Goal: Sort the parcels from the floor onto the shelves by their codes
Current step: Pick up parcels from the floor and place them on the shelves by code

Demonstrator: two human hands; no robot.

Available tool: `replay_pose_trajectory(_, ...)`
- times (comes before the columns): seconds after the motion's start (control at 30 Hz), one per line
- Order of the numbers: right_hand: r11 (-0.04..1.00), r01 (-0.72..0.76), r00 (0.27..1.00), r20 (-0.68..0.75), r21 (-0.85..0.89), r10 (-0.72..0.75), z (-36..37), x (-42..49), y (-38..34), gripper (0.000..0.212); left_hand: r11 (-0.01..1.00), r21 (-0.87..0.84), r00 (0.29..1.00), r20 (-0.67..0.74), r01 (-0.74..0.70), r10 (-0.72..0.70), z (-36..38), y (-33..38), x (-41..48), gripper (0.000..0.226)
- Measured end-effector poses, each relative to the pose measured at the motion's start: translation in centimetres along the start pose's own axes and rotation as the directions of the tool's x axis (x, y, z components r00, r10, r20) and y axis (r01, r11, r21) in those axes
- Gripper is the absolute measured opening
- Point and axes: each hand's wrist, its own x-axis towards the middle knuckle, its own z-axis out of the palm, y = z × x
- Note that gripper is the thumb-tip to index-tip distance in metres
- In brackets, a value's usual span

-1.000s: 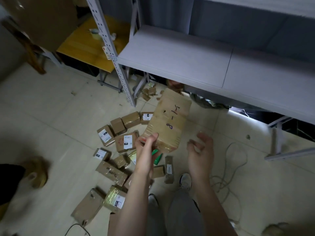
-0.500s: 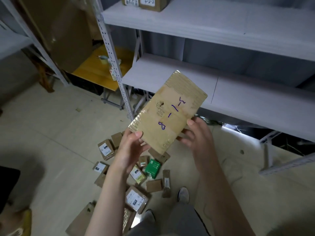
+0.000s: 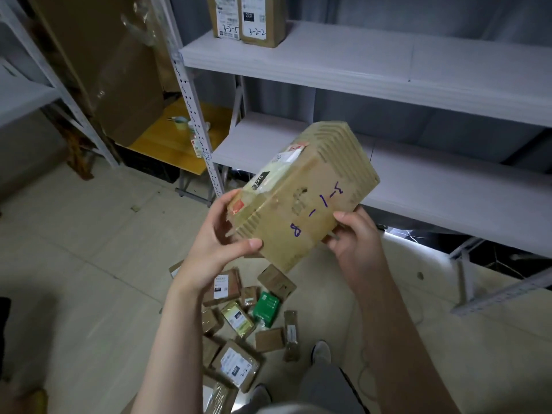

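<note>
I hold a brown taped cardboard parcel (image 3: pixel 301 192) in front of me, tilted, with "3-1-8" written on its side in blue. My left hand (image 3: pixel 221 234) grips its lower left corner, thumb across the front edge. My right hand (image 3: pixel 355 237) holds the lower right side with curled fingers. Several more small parcels (image 3: pixel 236 330) lie in a heap on the floor below my arms, among them a green box (image 3: pixel 265 308). Two parcels marked "3-2-5" (image 3: pixel 225 16) and "3-2-2" (image 3: pixel 261 19) stand on the upper shelf (image 3: pixel 388 67). The lower shelf (image 3: pixel 433 192) lies just behind the held parcel.
A perforated metal upright (image 3: pixel 191 109) bounds the shelf unit on the left. Behind it stands a yellow table (image 3: pixel 167 138) with a cup and a large leaning cardboard sheet (image 3: pixel 119 70). Another rack (image 3: pixel 27 85) is at far left. My shoes show at the bottom.
The parcel has come up from near the floor heap to chest height and turned, so its labelled face shows. My right hand, free a second ago, now holds it. My view rose toward the shelves.
</note>
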Motion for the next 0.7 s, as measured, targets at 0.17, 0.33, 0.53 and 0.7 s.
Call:
replay_pose_trajectory(0.17,1.000,0.000,0.999,-0.052,0.001,0.000,1.1,0.3,-0.5,0.035,0.924,0.335,0.980,-0.008,-0.183,0.197,0.1,1.8,-0.1,0.104)
replay_pose_trajectory(0.33,1.000,0.019,0.993,-0.115,0.001,-0.019,2.4,0.4,-0.7,0.050,0.851,0.418,0.932,-0.022,-0.319,0.361,0.0,3.2,0.2,0.105)
replay_pose_trajectory(0.53,0.996,-0.003,0.998,-0.058,0.084,0.008,3.1,0.5,-0.5,0.045,0.778,0.492,0.905,0.053,-0.391,0.422,-1.5,3.3,0.9,0.104)
replay_pose_trajectory(0.7,0.995,-0.049,0.987,-0.149,0.082,0.061,3.9,1.2,-0.5,0.055,0.702,0.576,0.867,0.022,-0.418,0.498,-1.5,3.4,1.2,0.098)
